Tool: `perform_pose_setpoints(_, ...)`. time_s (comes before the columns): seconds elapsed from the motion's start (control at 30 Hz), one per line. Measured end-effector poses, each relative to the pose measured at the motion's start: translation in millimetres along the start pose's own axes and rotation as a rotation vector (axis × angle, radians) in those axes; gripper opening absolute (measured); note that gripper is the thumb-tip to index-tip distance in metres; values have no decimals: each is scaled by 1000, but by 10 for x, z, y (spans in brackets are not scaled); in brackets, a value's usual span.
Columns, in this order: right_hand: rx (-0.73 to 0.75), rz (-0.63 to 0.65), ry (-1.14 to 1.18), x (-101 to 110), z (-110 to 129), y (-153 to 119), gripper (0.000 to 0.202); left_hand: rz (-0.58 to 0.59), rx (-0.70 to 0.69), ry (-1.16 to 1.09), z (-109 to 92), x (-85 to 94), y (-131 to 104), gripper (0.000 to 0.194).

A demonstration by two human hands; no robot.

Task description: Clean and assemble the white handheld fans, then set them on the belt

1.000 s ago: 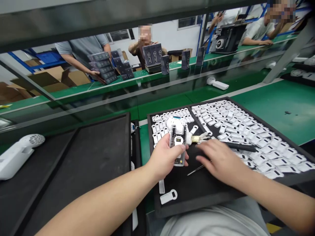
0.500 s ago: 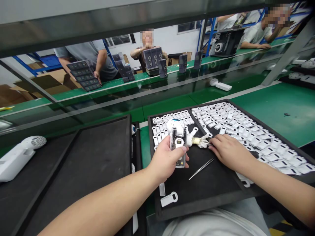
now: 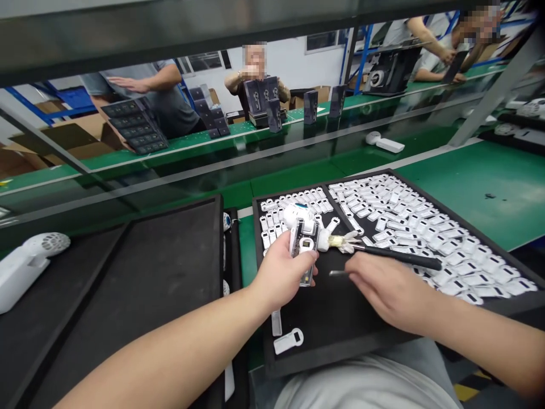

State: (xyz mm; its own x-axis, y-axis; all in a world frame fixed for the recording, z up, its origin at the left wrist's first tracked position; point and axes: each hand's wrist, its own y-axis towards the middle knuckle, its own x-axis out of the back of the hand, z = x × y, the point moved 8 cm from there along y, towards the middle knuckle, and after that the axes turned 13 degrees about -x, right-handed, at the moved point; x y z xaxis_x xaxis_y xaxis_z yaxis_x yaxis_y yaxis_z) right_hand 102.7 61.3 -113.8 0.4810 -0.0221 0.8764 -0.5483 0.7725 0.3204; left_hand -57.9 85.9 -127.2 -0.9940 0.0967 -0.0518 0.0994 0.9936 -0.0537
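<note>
My left hand (image 3: 281,275) grips a small device with a clear casing and a white round head (image 3: 303,245), held upright over the black tray (image 3: 340,324). Just to its right, my right hand (image 3: 383,289) is closed around metal tweezers (image 3: 337,273), whose tip pokes out toward the device. A black-handled brush (image 3: 400,257) lies on the tray beyond my right hand, its pale bristles next to the device. Several small white plastic parts (image 3: 426,227) cover the tray's far and right areas.
An empty black tray (image 3: 149,272) sits to the left, with a white handheld fan (image 3: 25,264) beside it. A loose white part (image 3: 288,341) lies near the tray's front. Beyond the green conveyor (image 3: 468,170), other people handle stacks of dark boxes (image 3: 131,125).
My right hand drew back from the brush and picked the tweezers up off the tray. The brush now lies uncovered. My left hand kept hold of the device.
</note>
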Motion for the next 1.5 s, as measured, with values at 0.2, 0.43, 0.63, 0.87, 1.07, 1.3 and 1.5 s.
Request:
perform_pose_setpoints(0.2,81,-74,-382,504,316,299,20,79,-69,248,73,19,-15,23)
perform_pose_setpoints(0.43,150,53,-499,385,410,374,16,129,-178,456,-58,-29,-77,19)
perform_pose_setpoints(0.63,128,121,-545,378,471,383,17,166,-246,583,-163,-50,-88,16)
perform_pose_setpoints(0.87,141,111,-564,347,565,346,14,226,-224,650,-158,-96,-146,10)
perform_pose_setpoints(1.07,39,297,-555,274,559,447,10,229,-208,659,-149,-104,-124,9)
perform_pose_setpoints(1.3,0,363,-549,176,539,471,9,242,-183,677,-108,-119,-122,7)
perform_pose_setpoints(1.5,10,358,-501,184,472,494,8,266,-150,566,-40,-117,-73,5)
